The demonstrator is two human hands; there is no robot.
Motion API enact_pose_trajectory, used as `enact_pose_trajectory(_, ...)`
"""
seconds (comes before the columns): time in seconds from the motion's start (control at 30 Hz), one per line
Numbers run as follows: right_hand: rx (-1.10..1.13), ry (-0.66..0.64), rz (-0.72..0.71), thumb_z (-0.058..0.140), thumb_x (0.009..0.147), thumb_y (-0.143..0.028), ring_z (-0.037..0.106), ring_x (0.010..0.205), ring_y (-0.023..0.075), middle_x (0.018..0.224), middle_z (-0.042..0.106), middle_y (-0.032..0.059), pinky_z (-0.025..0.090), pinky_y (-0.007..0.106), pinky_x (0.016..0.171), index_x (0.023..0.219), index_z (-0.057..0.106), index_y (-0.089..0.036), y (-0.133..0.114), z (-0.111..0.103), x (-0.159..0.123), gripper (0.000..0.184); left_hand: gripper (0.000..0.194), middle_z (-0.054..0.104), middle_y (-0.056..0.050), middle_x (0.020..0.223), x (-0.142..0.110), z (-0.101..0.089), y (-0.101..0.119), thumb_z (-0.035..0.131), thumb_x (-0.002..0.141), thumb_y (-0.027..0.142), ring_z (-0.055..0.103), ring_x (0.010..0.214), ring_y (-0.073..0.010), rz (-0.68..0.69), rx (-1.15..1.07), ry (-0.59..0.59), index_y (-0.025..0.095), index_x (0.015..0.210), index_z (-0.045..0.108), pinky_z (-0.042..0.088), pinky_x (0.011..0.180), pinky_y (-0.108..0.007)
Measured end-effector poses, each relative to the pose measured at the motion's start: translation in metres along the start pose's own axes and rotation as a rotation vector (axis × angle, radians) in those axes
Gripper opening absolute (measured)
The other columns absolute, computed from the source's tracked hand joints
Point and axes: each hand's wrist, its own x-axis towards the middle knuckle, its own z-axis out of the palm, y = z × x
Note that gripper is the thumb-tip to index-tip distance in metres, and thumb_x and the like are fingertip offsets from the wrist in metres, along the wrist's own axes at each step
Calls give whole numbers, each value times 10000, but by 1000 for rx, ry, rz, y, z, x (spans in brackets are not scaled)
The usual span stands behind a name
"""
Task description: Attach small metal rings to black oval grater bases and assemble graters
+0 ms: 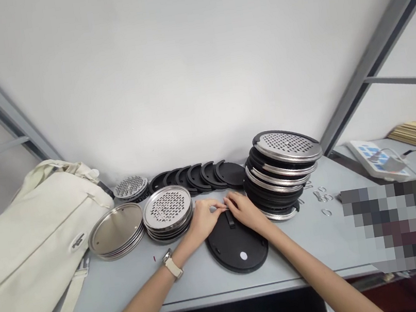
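A round black disc with a small white dot lies flat on the grey table in front of me. My left hand and my right hand meet at its far edge, by a small black tab. Both hands have their fingers pinched together around a small thin metal piece held between them; I cannot make out what it is. A watch with a pale strap sits on my left wrist.
Stacks of plain steel discs and perforated steel discs stand left. A row of black discs lines the back. A tall leaning stack of assembled discs stands right, with small metal rings beside it. A cream bag fills the left.
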Motion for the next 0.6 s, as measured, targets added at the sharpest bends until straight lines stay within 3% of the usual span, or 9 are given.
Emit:
enact_pose_trajectory(0.2, -95, 78, -83, 382, 943, -221, 564, 839, 246, 841, 590, 85, 457, 382, 770, 814, 545, -200, -14, -2, -24, 208, 139, 749, -4, 784, -2, 1, 2, 682, 741, 81, 687, 770, -164, 22, 45, 14, 204, 725, 746, 493, 800, -276)
enact_pose_trajectory(0.3, -74, 68, -124, 363, 961, -206, 587, 942, 251, 984, 631, 103, 483, 406, 842, 1016, 586, -201, -19, -3, -39, 229, 144, 748, -2, 792, -3, 1, 2, 672, 750, 86, 684, 790, -167, 6, 72, 13, 209, 740, 746, 480, 827, -290)
enact_pose_trajectory(0.47, -36, 41, -144, 388, 978, -269, 520, 1210, 262, 1299, 564, 124, 425, 454, 1033, 1273, 521, -213, -20, -8, -58, 329, 120, 747, -6, 804, -4, 2, 2, 663, 770, 113, 678, 822, -177, 3, 100, 4, 202, 742, 739, 466, 846, -304)
enact_pose_trajectory(0.6, 32, -22, -85, 365, 991, -312, 491, 1273, 234, 1373, 527, 102, 400, 437, 1083, 1392, 400, -235, -20, -12, -67, 410, 144, 746, -4, 811, -4, 3, 1, 647, 773, 86, 674, 828, -176, 11, 125, -2, 198, 748, 734, 448, 882, -320)
